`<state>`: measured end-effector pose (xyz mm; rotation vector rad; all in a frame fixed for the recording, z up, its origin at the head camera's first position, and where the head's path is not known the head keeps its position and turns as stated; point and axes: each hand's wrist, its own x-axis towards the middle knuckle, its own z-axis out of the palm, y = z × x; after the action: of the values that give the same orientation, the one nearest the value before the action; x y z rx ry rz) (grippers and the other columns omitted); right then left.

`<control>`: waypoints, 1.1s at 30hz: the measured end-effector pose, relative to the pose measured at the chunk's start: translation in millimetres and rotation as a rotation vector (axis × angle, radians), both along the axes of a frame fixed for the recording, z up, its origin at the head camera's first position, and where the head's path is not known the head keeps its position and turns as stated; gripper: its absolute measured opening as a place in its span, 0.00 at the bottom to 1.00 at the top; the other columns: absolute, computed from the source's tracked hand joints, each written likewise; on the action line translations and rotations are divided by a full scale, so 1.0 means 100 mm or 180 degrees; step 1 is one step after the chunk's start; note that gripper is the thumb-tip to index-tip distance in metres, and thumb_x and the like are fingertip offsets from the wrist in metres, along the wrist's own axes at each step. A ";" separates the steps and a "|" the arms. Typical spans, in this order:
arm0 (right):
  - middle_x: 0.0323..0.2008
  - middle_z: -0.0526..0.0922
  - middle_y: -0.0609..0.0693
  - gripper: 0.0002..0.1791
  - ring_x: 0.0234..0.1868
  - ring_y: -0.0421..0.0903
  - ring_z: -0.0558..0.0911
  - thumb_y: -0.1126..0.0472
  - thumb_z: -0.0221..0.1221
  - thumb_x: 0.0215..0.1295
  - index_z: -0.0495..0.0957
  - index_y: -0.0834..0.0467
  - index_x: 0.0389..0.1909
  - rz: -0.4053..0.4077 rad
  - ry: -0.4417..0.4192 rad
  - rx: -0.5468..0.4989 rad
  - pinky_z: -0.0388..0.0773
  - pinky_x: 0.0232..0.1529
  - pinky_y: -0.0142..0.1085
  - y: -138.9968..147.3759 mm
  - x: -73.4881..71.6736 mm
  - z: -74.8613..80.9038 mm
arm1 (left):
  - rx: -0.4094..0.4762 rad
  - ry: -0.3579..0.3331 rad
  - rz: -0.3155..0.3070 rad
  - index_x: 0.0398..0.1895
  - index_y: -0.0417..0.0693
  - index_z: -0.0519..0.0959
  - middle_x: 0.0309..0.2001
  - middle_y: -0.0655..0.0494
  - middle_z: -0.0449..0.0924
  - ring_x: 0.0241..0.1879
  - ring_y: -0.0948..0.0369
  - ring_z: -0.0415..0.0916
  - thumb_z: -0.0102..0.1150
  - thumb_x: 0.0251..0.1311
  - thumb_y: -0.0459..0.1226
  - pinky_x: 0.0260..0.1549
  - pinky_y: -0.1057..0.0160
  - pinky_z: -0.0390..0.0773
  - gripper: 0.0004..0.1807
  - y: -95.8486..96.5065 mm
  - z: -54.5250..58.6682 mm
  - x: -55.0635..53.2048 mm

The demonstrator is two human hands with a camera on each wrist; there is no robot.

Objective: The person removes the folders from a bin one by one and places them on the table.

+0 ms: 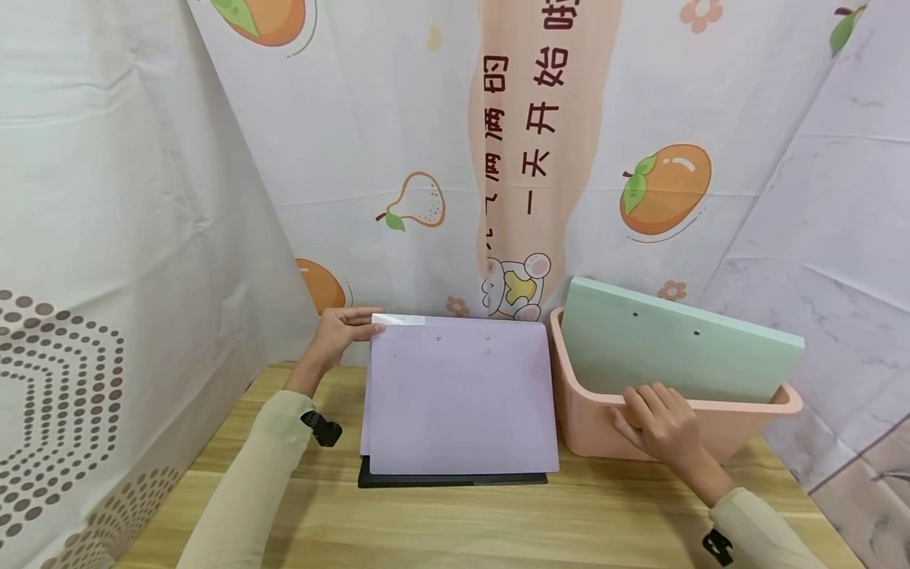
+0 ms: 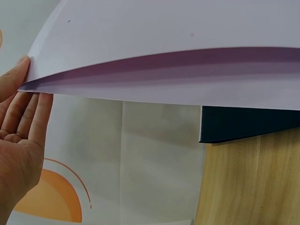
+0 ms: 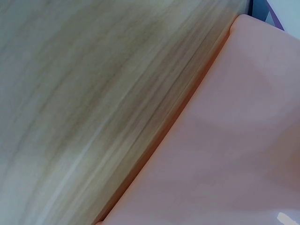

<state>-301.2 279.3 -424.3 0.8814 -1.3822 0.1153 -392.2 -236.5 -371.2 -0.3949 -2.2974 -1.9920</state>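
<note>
Your left hand [image 1: 337, 336] pinches the upper left corner of a flat lilac folder with a smooth surface [image 1: 462, 395], the thumb on the front and the other fingers behind. That folder is in front of you, left of the middle of the pale wood-grain bench [image 1: 426, 529], its upper edge raised toward the back. Two small round rivets show near that edge, and a clear strip label [image 1: 400, 319] sits at the held corner. In the left wrist view, its two lilac layers meet at your fingers and part into a narrow gap farther along. Beneath its near edge, a strip of a flat black board [image 1: 455, 480] shows

Your right hand [image 1: 659, 423] grips the front rim of a pale pink plastic bin with rounded corners [image 1: 604, 431], just beside the lilac folder on its right; the fingers are bent over the rim. In the bin leans a flat mint-green folder [image 1: 668, 348], tilted, its left end higher and its top well above the rim. Behind everything hangs a white cloth printed with orange fruit and dark red characters [image 1: 355, 118]
</note>
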 end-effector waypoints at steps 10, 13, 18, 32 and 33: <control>0.14 0.70 0.57 0.27 0.14 0.51 0.65 0.51 0.57 0.73 0.75 0.69 0.20 -0.0003 -0.0022 -0.0020 0.57 0.10 0.41 0.00 0.01 -0.01 | -0.0088 -0.0067 0.0105 0.60 0.28 0.79 0.37 0.61 0.90 0.36 0.66 0.88 0.73 0.57 0.31 0.38 0.66 0.87 0.27 0.03 -0.01 0.00; 0.14 0.69 0.57 0.27 0.13 0.51 0.64 0.51 0.57 0.73 0.75 0.69 0.20 0.0004 -0.0026 -0.0021 0.58 0.10 0.41 0.01 0.01 -0.02 | -0.0141 -0.0051 0.0130 0.59 0.29 0.80 0.38 0.59 0.90 0.35 0.67 0.87 0.74 0.57 0.31 0.37 0.66 0.87 0.27 0.05 -0.01 0.00; 0.14 0.69 0.56 0.27 0.13 0.51 0.64 0.51 0.57 0.73 0.75 0.68 0.20 0.0001 -0.0027 -0.0020 0.57 0.10 0.41 0.01 0.01 -0.02 | -0.0161 -0.0017 0.0135 0.58 0.30 0.80 0.40 0.55 0.91 0.35 0.67 0.87 0.74 0.57 0.31 0.37 0.66 0.87 0.26 0.07 -0.02 -0.01; 0.14 0.69 0.56 0.27 0.14 0.51 0.64 0.51 0.57 0.73 0.75 0.68 0.19 0.0013 -0.0007 -0.0039 0.57 0.10 0.41 0.01 0.00 -0.01 | -0.0156 -0.0026 0.0155 0.59 0.30 0.80 0.42 0.52 0.90 0.35 0.68 0.87 0.73 0.57 0.30 0.37 0.68 0.87 0.26 0.11 -0.03 0.00; 0.14 0.69 0.56 0.27 0.14 0.51 0.64 0.51 0.57 0.73 0.75 0.68 0.19 0.0011 -0.0005 -0.0041 0.57 0.10 0.41 0.01 0.00 -0.01 | -0.0145 -0.0036 0.0160 0.59 0.30 0.80 0.42 0.53 0.90 0.35 0.68 0.87 0.73 0.57 0.30 0.37 0.68 0.87 0.26 0.11 -0.03 0.00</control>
<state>-301.1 280.0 -425.1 0.8732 -1.3800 0.1273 -392.1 -225.1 -374.0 -0.3267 -2.3389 -1.9270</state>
